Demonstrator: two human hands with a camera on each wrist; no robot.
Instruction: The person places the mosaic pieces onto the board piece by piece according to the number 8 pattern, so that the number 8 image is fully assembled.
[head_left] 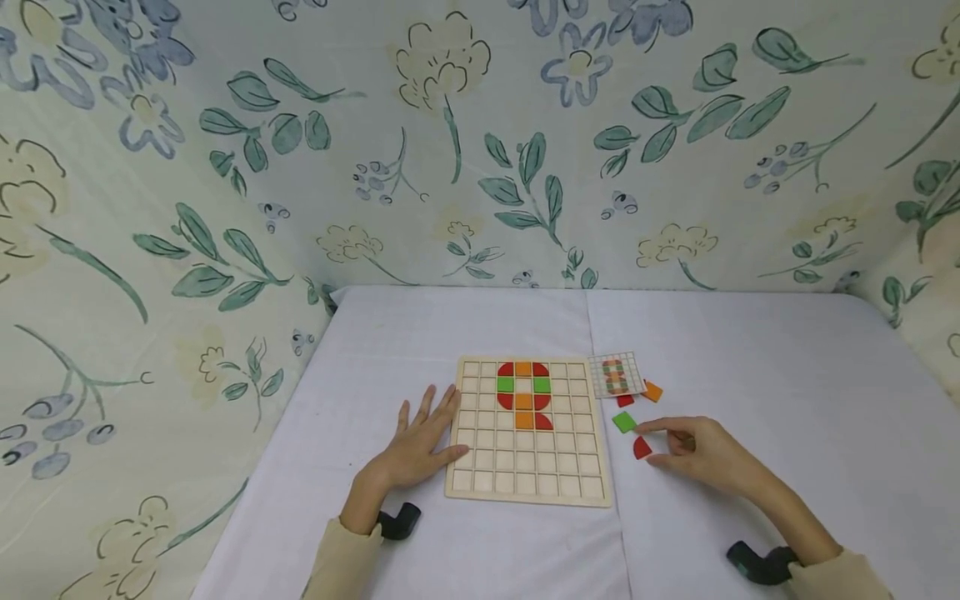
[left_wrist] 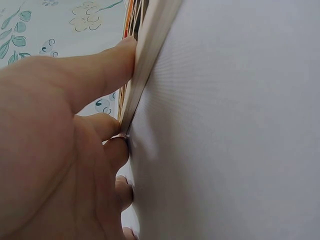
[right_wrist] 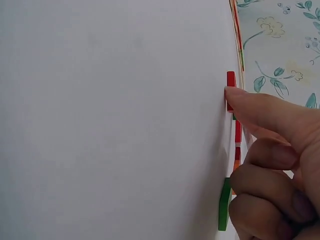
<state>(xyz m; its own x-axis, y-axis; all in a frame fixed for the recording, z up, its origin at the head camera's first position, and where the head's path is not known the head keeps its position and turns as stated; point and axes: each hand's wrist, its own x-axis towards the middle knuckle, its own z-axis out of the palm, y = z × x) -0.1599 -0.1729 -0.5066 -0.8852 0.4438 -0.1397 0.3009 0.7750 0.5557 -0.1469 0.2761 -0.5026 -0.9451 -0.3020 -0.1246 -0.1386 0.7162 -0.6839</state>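
Note:
A wooden grid board (head_left: 481, 461) lies on the white cloth, with red, green and orange tiles set in its upper middle cells. My left hand (head_left: 417, 443) rests at its left edge, fingers spread; in the left wrist view the thumb (left_wrist: 112, 65) touches the board's side (left_wrist: 145, 65). To the right of the board, my right hand (head_left: 705, 452) has thumb and index finger at either side of a red quarter-circle tile (head_left: 641, 448), pinching it. The thumb (right_wrist: 255, 107) overlaps this tile in the right wrist view. A green square tile (head_left: 624, 422) lies by the index fingertip.
A small pattern card (head_left: 600, 383) with a printed grid lies at the board's upper right. A red tile (head_left: 626, 401) and an orange tile (head_left: 654, 391) sit beside it. Another green tile (right_wrist: 225, 204) shows under the right hand's curled fingers. Floral cloth (head_left: 450, 208) hangs behind the table.

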